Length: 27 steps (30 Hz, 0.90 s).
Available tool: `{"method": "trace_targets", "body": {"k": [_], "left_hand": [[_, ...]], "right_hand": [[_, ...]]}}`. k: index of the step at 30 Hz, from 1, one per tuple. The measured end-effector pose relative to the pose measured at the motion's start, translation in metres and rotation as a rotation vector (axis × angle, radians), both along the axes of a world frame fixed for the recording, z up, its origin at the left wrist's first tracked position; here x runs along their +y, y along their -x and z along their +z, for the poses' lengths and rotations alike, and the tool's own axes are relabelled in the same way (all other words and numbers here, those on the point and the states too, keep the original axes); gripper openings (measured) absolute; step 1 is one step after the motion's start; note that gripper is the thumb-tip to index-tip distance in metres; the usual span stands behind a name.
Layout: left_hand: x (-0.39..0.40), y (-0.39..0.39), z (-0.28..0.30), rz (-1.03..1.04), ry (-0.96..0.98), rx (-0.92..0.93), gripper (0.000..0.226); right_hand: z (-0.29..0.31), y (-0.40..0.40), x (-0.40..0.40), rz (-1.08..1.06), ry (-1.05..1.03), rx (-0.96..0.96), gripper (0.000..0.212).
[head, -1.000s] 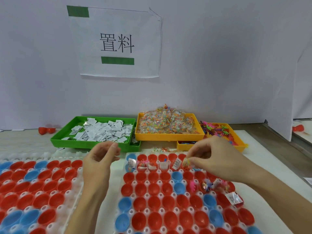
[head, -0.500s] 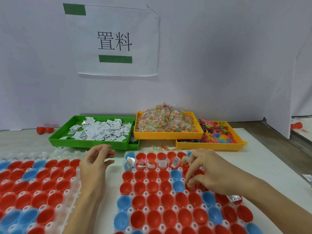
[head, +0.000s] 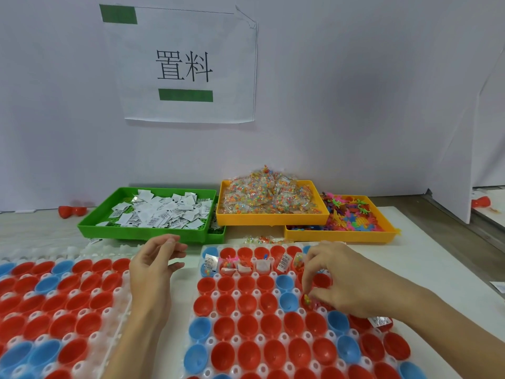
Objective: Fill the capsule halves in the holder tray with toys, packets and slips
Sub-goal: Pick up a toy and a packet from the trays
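Two characters, "置料", on wall sign; rt hand over holder tray.

Glossy plastic capsule halves, translucent plastic holder tray, matt paper slips

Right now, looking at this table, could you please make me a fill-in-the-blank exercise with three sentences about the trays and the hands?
1. The white paper slips lie in a tray whose colour is ____.
2. The right hand lowers small toys into a capsule half of ____ colour.
3. The left hand hovers with relaxed fingers and holds ____.

Missing words: green; red; nothing
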State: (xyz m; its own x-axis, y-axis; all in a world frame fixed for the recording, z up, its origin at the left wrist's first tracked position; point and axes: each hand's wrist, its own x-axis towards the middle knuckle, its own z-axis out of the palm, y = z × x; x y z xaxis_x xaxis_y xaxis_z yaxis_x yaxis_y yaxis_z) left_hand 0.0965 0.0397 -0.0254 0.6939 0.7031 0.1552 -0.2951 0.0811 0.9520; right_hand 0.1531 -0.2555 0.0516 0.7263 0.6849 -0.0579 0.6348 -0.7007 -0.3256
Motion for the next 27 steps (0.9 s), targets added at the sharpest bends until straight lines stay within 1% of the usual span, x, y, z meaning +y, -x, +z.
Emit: {"method": "trace_targets", "body": {"k": [3, 9, 11, 15, 23, 27], "left_hand": [[0.000, 0.001, 0.000, -0.007, 0.002, 0.002, 0.020], [0.001, 0.001, 0.000, -0.006, -0.006, 0.010, 0.019], [0.001, 0.001, 0.000, -0.007, -0.011, 0.014, 0.019], [0.002, 0.001, -0.001, -0.011, -0.014, 0.020, 0.021], [0.003, 0.001, -0.001, -0.021, -0.009, 0.025, 0.020], [0.004, 0.001, -0.002, -0.020, -0.006, 0.031, 0.020]], "right_hand": [[0.001, 0.001, -0.001, 0.028, 0.016, -0.036, 0.004], [0.000, -0.001, -0.006, 0.083, 0.057, -0.082, 0.003], [0.000, -0.002, -0.008, 0.091, 0.059, -0.081, 0.005], [0.000, -0.003, -0.008, 0.093, 0.088, -0.077, 0.015], [0.005, 0.004, 0.008, 0.154, 0.187, -0.286, 0.015], [0.007, 0.008, 0.012, 0.179, 0.198, -0.304, 0.015]]}}
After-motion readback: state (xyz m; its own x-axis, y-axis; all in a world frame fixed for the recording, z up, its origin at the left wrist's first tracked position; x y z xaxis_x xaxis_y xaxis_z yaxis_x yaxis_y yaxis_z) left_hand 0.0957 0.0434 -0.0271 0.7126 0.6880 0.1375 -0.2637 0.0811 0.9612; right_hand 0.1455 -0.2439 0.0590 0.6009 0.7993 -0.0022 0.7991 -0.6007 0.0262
